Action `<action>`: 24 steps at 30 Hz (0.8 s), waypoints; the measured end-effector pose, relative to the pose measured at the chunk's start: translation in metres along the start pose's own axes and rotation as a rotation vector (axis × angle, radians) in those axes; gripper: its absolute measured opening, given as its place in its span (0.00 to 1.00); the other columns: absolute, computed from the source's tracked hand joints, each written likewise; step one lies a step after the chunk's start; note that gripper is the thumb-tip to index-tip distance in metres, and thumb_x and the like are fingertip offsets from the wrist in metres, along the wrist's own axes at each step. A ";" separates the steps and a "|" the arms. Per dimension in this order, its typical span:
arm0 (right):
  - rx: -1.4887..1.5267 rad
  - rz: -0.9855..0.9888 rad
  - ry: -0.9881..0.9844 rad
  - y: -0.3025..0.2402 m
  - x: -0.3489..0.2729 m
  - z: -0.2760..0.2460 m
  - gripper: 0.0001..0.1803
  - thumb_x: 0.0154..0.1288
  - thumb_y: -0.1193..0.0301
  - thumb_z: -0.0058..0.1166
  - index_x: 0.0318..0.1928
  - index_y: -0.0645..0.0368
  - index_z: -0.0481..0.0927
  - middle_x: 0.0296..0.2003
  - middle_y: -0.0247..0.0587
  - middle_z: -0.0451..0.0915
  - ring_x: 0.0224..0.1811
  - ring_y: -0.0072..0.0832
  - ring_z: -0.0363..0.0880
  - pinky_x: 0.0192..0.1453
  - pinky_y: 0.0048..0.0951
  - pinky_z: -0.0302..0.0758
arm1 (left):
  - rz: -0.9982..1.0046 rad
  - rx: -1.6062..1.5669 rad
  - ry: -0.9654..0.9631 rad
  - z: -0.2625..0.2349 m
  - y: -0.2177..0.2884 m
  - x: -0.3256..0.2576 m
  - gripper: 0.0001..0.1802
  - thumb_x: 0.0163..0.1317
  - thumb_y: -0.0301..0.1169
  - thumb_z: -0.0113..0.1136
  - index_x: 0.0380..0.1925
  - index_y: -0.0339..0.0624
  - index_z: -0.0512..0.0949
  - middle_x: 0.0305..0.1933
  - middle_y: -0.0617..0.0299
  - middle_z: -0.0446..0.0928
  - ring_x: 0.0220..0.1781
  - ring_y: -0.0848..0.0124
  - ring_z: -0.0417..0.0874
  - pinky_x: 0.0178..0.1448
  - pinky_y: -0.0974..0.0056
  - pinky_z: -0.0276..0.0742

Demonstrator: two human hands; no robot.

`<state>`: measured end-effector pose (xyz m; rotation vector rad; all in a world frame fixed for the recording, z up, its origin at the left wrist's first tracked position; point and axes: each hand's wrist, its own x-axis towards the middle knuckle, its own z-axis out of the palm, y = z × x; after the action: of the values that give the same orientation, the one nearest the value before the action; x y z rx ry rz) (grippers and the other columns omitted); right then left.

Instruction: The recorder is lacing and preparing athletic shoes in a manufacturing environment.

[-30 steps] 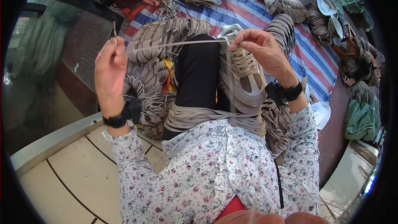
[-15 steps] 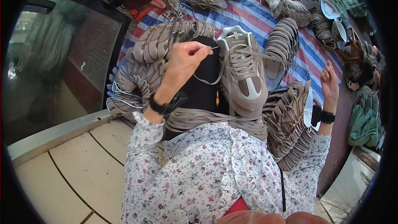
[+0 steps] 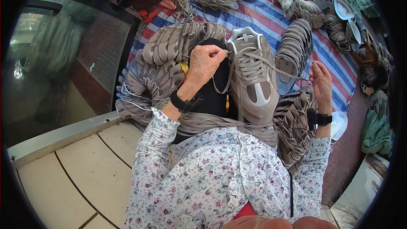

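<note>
A beige sneaker, its toe toward me, rests between my knees with its lace threaded through most of the front. My left hand pinches one end of the lace by the upper left side of the sneaker's opening. From there a loose loop of lace hangs over my dark-clad leg. To the right, my right hand has its fingertips closed on the other lace end, which stretches from the sneaker's top. A bundle of flat beige laces lies across my lap.
Stacked shoe uppers crowd the left, and more stacks stand at the right. Beneath is a striped tarp. A glass-fronted cabinet borders the left side. Green bags lie far right.
My right hand has moved left, closer to the sneaker, with the lace in its fingers. My left hand's pinched lace end has come up against the sneaker's upper left edge.
</note>
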<state>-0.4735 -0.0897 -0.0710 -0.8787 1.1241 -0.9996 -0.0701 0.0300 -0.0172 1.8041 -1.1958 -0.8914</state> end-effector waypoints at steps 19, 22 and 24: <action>-0.083 0.193 -0.529 -0.031 0.020 0.163 0.15 0.62 0.81 0.60 0.48 0.63 0.72 0.26 0.34 0.76 0.23 0.17 0.74 0.26 0.17 0.69 | 0.268 0.210 0.107 0.014 0.013 0.002 0.11 0.60 0.31 0.63 0.24 0.34 0.80 0.15 0.55 0.75 0.16 0.63 0.77 0.26 0.62 0.71; -0.086 0.269 -0.564 -0.034 0.027 0.164 0.15 0.61 0.81 0.61 0.47 0.63 0.72 0.25 0.33 0.76 0.22 0.17 0.74 0.24 0.16 0.68 | 0.237 0.172 0.075 0.012 0.010 0.005 0.11 0.60 0.31 0.63 0.24 0.34 0.81 0.16 0.56 0.75 0.17 0.65 0.77 0.26 0.62 0.71; -0.076 0.296 -0.592 -0.038 0.031 0.167 0.15 0.61 0.81 0.61 0.46 0.62 0.72 0.25 0.33 0.76 0.22 0.17 0.74 0.23 0.16 0.67 | 0.211 0.149 0.044 0.010 0.009 0.007 0.10 0.60 0.31 0.63 0.25 0.33 0.81 0.16 0.56 0.75 0.17 0.66 0.77 0.26 0.63 0.71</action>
<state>-0.3139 -0.1208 -0.0094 -0.9524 0.7544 -0.4088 -0.0796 0.0192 -0.0148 1.7630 -1.4255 -0.6538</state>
